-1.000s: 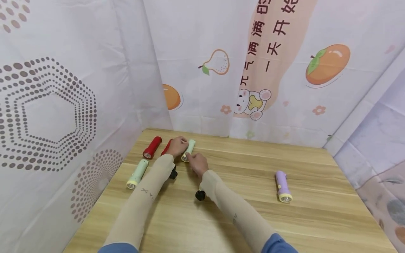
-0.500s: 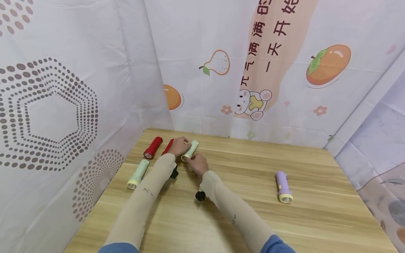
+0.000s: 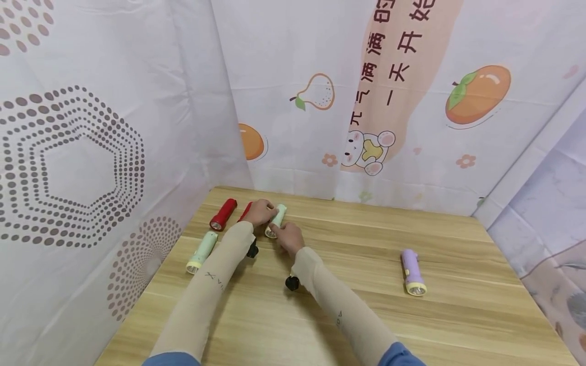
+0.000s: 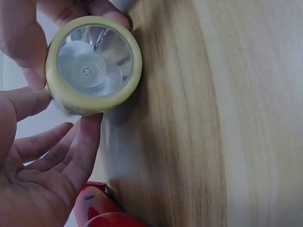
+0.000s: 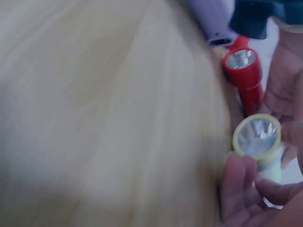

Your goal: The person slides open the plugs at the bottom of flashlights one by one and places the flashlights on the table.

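Note:
A pale green flashlight with a yellow lens rim lies near the back left of the table, its lens facing the person. My left hand pinches its body from the left, thumb above and fingers at the lower side in the left wrist view. From the right, my right hand pinches it close to the lens end, which the right wrist view also shows. A red flashlight lies just left of my left hand, partly hidden by it.
Another red flashlight and a second pale green flashlight lie at the left. A purple flashlight lies at the right of the wooden table. Printed curtains hang along the back and sides.
The far end of the held green flashlight has swung slightly right, then its lens end has shifted a little right and nearer. Both hands stay around it.

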Available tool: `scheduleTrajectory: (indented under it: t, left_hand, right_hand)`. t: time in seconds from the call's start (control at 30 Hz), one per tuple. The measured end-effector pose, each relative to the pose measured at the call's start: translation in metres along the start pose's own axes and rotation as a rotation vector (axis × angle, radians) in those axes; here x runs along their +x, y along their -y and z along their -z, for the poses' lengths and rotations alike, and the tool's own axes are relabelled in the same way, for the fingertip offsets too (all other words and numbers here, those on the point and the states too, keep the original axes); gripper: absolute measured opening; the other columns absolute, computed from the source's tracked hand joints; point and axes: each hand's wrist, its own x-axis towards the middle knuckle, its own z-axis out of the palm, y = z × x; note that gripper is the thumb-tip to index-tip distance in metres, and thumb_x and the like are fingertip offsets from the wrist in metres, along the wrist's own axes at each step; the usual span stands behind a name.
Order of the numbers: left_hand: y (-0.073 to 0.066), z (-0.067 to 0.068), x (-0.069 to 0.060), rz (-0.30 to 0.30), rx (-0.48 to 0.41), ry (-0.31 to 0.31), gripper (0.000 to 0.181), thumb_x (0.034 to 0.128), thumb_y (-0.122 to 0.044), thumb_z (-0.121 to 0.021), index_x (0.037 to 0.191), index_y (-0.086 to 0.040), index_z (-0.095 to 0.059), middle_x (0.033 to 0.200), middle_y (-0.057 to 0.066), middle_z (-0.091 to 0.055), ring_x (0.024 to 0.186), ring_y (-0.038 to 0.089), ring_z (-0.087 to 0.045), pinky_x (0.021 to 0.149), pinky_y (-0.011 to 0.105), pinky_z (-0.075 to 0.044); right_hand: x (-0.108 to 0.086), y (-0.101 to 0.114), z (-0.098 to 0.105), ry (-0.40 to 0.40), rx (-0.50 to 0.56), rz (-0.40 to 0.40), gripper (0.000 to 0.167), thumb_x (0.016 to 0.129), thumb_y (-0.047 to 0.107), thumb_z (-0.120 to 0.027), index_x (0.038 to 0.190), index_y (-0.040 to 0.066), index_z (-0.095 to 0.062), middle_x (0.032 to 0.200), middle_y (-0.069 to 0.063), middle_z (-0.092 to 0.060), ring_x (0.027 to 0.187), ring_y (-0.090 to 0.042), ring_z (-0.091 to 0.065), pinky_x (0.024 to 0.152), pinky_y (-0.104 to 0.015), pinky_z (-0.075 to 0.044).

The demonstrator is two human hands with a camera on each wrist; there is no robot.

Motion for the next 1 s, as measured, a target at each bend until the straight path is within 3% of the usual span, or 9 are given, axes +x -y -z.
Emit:
scheduleTrajectory:
  t: [0.17, 0.27, 0.43, 0.7, 1.0]
  left_hand:
    - [0.001, 0.002, -0.002, -0.024, -0.006, -0.036, 0.04, 0.1029, -0.037, -0.062, 0.116, -0.001, -0.073, 0.109, 0.011, -0.071, 0.094, 0.023, -0.064, 0.079, 0.035, -0.053]
    - [0.002, 0.004, -0.006, -0.033, -0.05, -0.052, 0.043, 0.1037, -0.039, -0.06, 0.117, 0.0, -0.072, 0.11, 0.012, -0.071, 0.093, 0.024, -0.064, 0.079, 0.035, -0.053]
    - [0.0, 0.013, -0.013, -0.027, -0.197, -0.039, 0.044, 0.1046, -0.034, -0.06, 0.121, 0.006, -0.067, 0.112, 0.02, -0.069, 0.086, 0.026, -0.068, 0.078, 0.039, -0.058]
    - [-0.003, 0.019, -0.012, 0.017, -0.227, -0.016, 0.045, 0.1029, -0.038, -0.063, 0.121, 0.003, -0.069, 0.109, 0.016, -0.07, 0.089, 0.026, -0.068, 0.086, 0.039, -0.056]
    - [-0.008, 0.021, -0.021, 0.033, -0.238, -0.023, 0.043, 0.103, -0.036, -0.064, 0.119, 0.004, -0.068, 0.112, 0.017, -0.068, 0.094, 0.031, -0.066, 0.088, 0.044, -0.056]
  right_hand:
    - [-0.004, -0.004, 0.003, 0.016, -0.002, 0.065, 0.042, 0.101, 0.041, -0.066, 0.077, 0.006, -0.064, 0.053, 0.001, -0.047, 0.045, -0.012, -0.045, 0.043, -0.027, -0.041]
    - [-0.005, -0.007, 0.004, 0.049, 0.015, 0.094, 0.039, 0.101, 0.04, -0.066, 0.097, 0.001, -0.07, 0.064, -0.002, -0.055, 0.05, -0.013, -0.048, 0.045, -0.028, -0.044]
    - [-0.005, -0.012, 0.008, 0.107, 0.002, 0.131, 0.05, 0.102, 0.041, -0.064, 0.127, -0.002, -0.061, 0.09, -0.008, -0.064, 0.059, -0.016, -0.054, 0.048, -0.031, -0.05]
    - [-0.002, -0.014, 0.013, 0.121, 0.002, 0.141, 0.054, 0.1, 0.044, -0.067, 0.131, 0.0, -0.061, 0.105, -0.008, -0.066, 0.068, -0.018, -0.06, 0.053, -0.033, -0.054]
    - [-0.001, -0.017, 0.015, 0.191, -0.004, 0.148, 0.049, 0.101, 0.044, -0.066, 0.131, 0.005, -0.068, 0.093, -0.005, -0.069, 0.058, -0.017, -0.055, 0.049, -0.032, -0.052]
